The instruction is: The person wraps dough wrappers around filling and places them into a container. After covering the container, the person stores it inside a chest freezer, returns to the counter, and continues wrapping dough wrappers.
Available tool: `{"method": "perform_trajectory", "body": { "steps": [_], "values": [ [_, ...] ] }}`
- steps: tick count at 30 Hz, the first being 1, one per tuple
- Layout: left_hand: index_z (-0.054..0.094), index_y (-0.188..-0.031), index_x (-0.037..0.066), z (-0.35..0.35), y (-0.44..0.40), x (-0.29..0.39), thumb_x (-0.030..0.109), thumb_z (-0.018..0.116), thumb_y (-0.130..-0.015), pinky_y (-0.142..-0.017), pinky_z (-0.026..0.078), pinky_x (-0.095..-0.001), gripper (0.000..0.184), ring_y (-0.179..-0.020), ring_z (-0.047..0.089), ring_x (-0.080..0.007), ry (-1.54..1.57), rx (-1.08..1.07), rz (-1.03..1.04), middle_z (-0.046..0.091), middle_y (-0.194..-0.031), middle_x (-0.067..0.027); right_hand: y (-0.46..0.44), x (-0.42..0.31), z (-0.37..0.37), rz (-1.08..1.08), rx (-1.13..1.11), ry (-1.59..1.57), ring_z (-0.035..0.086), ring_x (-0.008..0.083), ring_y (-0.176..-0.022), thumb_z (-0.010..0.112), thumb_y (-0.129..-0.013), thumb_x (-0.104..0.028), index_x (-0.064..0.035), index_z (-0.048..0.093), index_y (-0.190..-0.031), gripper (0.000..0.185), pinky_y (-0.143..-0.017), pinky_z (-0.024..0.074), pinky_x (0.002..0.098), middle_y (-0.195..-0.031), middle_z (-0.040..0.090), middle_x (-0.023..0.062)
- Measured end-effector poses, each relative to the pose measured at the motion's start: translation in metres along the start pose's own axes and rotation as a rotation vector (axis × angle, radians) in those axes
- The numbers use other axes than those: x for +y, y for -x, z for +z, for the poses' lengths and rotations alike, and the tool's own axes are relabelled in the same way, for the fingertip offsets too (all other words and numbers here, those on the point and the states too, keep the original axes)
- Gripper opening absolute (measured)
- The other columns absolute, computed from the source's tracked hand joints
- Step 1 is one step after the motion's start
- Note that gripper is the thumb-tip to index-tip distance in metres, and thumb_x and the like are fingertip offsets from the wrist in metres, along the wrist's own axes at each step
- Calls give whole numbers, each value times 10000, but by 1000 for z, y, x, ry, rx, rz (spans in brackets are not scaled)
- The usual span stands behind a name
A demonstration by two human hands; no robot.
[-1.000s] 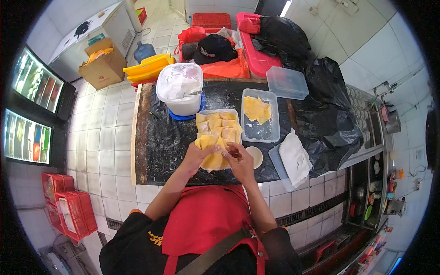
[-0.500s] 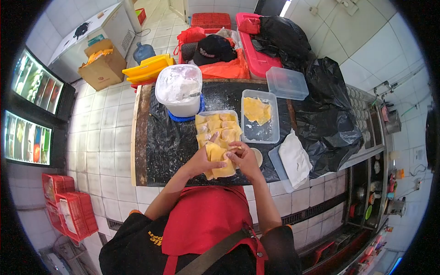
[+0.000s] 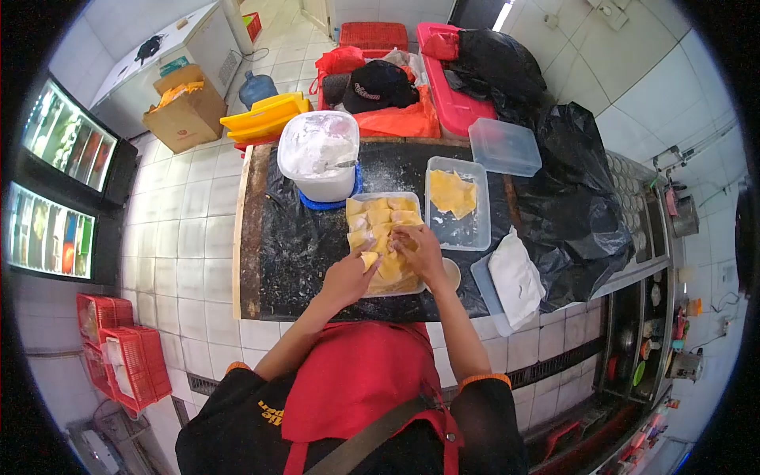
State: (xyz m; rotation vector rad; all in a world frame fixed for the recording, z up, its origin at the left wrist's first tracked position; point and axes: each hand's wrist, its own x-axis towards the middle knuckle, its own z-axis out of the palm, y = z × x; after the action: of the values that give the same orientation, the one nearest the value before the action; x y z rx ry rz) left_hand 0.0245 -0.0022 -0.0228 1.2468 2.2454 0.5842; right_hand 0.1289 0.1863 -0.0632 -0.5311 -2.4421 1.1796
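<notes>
A plastic container (image 3: 349, 252) filled with yellow folded dumplings (image 3: 380, 212) stands near the table's front edge. My left hand (image 3: 347, 279) is closed around a pale yellow dough wrapper (image 3: 369, 259) at the container's left side. Over the container's right half, my right hand (image 3: 421, 252) has its fingers bent and drawn together, down among the dumplings. What those fingertips hold, if anything, is hidden. Behind and to the right, a clear tray (image 3: 458, 232) contains flat yellow dough sheets (image 3: 453, 194).
A white tub of flour (image 3: 320, 154) stands behind the dumplings on a blue base. Beside my right hand is a small round cup (image 3: 451, 274). Farther right lie a white cloth (image 3: 516, 277) and black plastic sheeting (image 3: 570, 214). A clear lidded box (image 3: 505, 146) sits at the back.
The wrapper that lay flat across my left hand now shows only as a small piece in its closed fingers. My right hand has moved up onto the dumplings. The view has shifted slightly.
</notes>
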Motion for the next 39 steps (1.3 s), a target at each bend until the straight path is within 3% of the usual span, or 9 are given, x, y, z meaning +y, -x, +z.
{"method": "perform_trajectory", "body": {
  "steps": [3,6,9,13,22,25,28,31,39],
  "values": [
    [618,-1238,-2,2,-9,-9,328,496,-1023,-820,539,-395,413,-930,684,-320,125,121,-56,645,-1229,-194,7,-4,-2,-119,97,27,602,299,-999,731,-829,-166,-105,675,-1152,334,-910,474,403,-1001,698,82],
    [345,-1523,165,0,-13,-19,299,464,-1033,-1080,436,-474,522,-1343,472,-303,1405,-84,-155,423,-1505,-175,19,-48,-14,-79,315,103,643,233,-976,750,-828,-114,-53,656,-1179,369,-884,502,357,-994,714,78],
    [200,-1571,150,-19,-7,6,212,497,-1000,-1151,351,-487,646,-1414,378,-311,1927,-202,-7,386,-1527,-183,34,-76,-21,203,137,-302,664,175,-939,759,-839,-118,-44,645,-1190,376,-859,511,319,-1001,723,81],
    [65,-1596,180,-19,-11,9,143,430,-1003,-1174,305,-461,698,-1434,337,-285,2010,-435,276,277,-1594,-157,44,-80,-18,151,122,-198,672,144,-913,793,-817,-126,-22,637,-1187,415,-846,514,292,-999,728,81],
    [575,-1258,-16,6,-11,23,82,708,-884,-902,544,-338,410,-1024,663,-189,1437,97,-175,662,-1161,-80,68,-74,-21,329,327,-324,693,276,-937,736,-864,-186,-38,648,-1103,294,-840,537,379,-981,707,133],
    [623,-1183,-32,7,-13,20,130,784,-853,-835,546,-308,402,-959,658,-153,1417,147,-185,684,-1107,-82,89,-52,-31,318,347,-13,616,321,-1139,700,-897,-202,-42,648,-1130,288,-954,486,420,-1194,648,176],
    [627,-1169,-36,11,-14,14,129,805,-832,-833,545,-303,416,-962,660,-155,1415,187,-211,685,-1101,-85,116,-15,-18,406,294,602,256,476,-1413,580,-969,-374,-108,656,-1215,370,-1121,265,576,-1542,308,216],
    [626,-1164,-42,13,-15,15,119,820,-813,-827,546,-301,433,-961,661,-157,1395,182,-240,686,-1098,-89,129,-10,-15,446,144,718,251,486,-1418,540,-987,-407,-128,645,-1252,399,-1123,257,587,-1549,309,221],
    [549,-1274,-4,7,-11,27,54,800,-811,-865,564,-327,531,-1015,665,-173,1357,47,-69,656,-1188,-85,81,-76,-40,2,244,39,243,443,-1448,539,-996,-338,-144,667,-1244,339,-1155,219,538,-1587,259,213]
  ]
}}
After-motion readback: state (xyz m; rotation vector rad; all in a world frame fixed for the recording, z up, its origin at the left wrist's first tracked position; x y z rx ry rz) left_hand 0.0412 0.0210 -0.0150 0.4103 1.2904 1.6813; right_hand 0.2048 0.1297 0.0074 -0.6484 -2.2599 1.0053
